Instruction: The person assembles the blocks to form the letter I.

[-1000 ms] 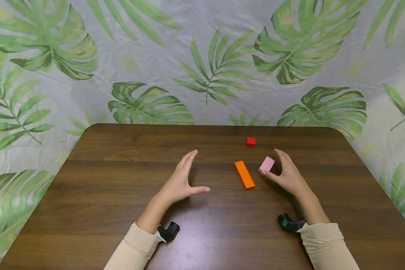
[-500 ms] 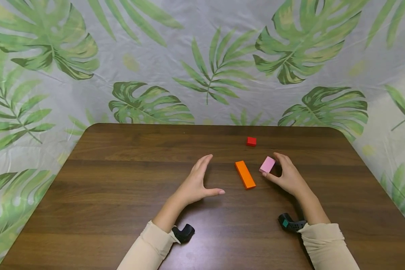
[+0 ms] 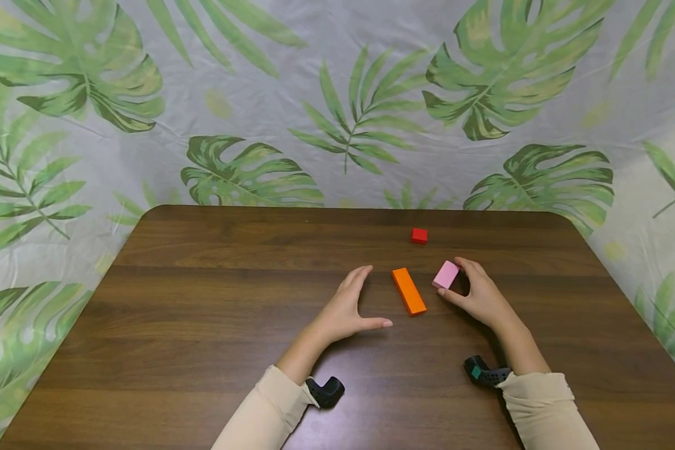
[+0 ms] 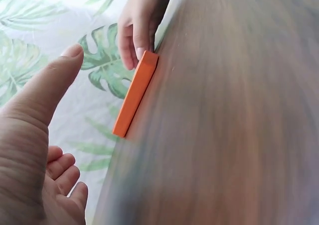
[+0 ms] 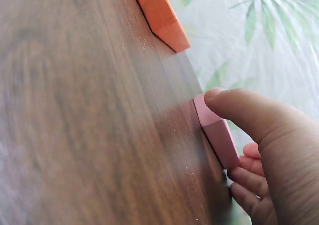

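My right hand [image 3: 480, 291] pinches a small pink block [image 3: 445, 275] on the table, thumb at its near end and fingers at its far end. In the right wrist view the thumb overlaps one end of the pink block [image 5: 218, 133] and the fingertips meet the other. My left hand [image 3: 343, 309] is held spread, thumb apart from fingers, with nothing between them. Just right of it lies a long orange block [image 3: 409, 292], flat and slanted. The left wrist view shows the orange block [image 4: 135, 95] beyond the raised thumb.
A small red block [image 3: 419, 235] lies farther back, near the far edge of the brown wooden table [image 3: 202, 300]. Behind the table hangs a leaf-patterned cloth [image 3: 349, 106]. Each wrist wears a black camera mount [image 3: 326, 392].
My left hand has moved right and slightly nearer, up to the orange block. The fingers of my right hand have closed in on the pink block. The blocks stay where they were.
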Demonstrator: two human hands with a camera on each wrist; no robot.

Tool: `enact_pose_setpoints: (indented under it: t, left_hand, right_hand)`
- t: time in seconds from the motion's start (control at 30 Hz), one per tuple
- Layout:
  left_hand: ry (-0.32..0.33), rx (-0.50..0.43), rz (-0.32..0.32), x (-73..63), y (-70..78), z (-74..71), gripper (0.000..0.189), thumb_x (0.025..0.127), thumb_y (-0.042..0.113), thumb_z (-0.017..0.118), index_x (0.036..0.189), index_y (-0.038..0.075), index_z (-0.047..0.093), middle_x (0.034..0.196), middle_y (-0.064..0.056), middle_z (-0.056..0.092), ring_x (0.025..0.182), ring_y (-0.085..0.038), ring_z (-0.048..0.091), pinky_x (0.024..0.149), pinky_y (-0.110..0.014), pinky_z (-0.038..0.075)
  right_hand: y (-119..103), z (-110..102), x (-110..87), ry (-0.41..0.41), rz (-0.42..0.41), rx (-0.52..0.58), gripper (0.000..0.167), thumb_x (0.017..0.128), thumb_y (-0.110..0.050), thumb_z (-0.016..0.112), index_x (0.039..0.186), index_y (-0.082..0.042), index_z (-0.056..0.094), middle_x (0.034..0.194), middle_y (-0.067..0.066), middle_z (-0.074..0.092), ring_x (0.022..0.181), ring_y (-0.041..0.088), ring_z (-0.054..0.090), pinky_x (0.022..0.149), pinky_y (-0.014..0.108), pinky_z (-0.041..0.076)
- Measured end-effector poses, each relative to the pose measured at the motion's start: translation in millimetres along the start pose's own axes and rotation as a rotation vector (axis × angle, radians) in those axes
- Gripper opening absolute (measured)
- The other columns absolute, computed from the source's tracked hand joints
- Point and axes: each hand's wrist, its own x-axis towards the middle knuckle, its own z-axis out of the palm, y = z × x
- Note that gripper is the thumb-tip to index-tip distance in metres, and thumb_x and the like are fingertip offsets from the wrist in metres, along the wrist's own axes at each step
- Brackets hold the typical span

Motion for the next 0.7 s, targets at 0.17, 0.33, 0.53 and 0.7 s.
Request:
enact_pose_setpoints:
  t: [0.17,0.33,0.53,0.7]
  left_hand:
    - [-0.016,0.018,-0.010,6.0,2.0,8.9,0.104,0.066,0.051,0.073,0.142,0.005,0.020,0.144,-0.010,0.022,0.130,-0.022,0.022,0.101,-0.041,0.025]
    - [-0.025,0.035,-0.023,12.0,3.4,17.4,0.103,0.066,0.051,0.074,0.142,0.006,0.021,0.144,-0.010,0.023,0.130,-0.021,0.023,0.101,-0.039,0.026]
    - [-0.031,0.036,-0.046,20.9,3.3,25.9,0.102,0.066,0.051,0.073,0.142,0.007,0.021,0.144,-0.009,0.023,0.129,-0.021,0.024,0.101,-0.037,0.026]
    - [-0.030,0.054,-0.062,28.0,4.2,30.9,0.101,0.066,0.052,0.072,0.142,0.006,0.023,0.143,-0.008,0.024,0.129,-0.020,0.025,0.101,-0.036,0.027]
  right_hand:
    - [-0.2,0.1,-0.5,0.002,-0.003,-0.004,0.081,0.078,-0.037,0.068,0.132,0.010,0.030,0.129,0.029,0.034,0.117,0.041,0.033,0.094,0.055,0.027]
    - [0.2,1.6,-0.6,0.006,-0.005,-0.007,0.081,0.078,-0.036,0.068,0.131,0.010,0.031,0.128,0.029,0.035,0.117,0.040,0.034,0.094,0.055,0.027]
    - [1.8,1.7,-0.2,0.007,-0.008,-0.007,0.080,0.078,-0.035,0.069,0.131,0.010,0.031,0.128,0.029,0.035,0.117,0.041,0.034,0.094,0.055,0.027]
    - [2.5,1.3,-0.3,0.006,-0.014,0.000,0.079,0.078,-0.034,0.069,0.132,0.009,0.031,0.129,0.029,0.034,0.118,0.041,0.033,0.094,0.055,0.026]
